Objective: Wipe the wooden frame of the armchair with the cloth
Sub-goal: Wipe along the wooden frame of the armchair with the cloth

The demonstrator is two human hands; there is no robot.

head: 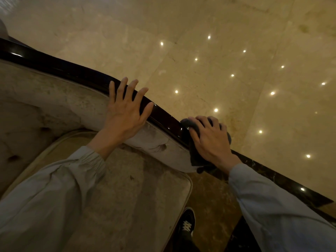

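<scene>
The armchair's dark glossy wooden frame (60,69) curves from the upper left down to the middle right, above beige tufted upholstery (54,99). My left hand (125,110) lies flat with fingers spread, partly on the padded backrest and partly over the frame. My right hand (211,139) presses a dark grey cloth (195,157) onto the lower end of the frame. The cloth bunches under my fingers and hangs down beside the padding. The frame under the cloth is hidden.
The beige seat cushion (131,197) fills the lower middle. Polished marble floor (236,51) with reflected ceiling lights lies beyond the chair. A dark marble band (283,180) runs along the right. A black shoe (187,222) stands beside the seat.
</scene>
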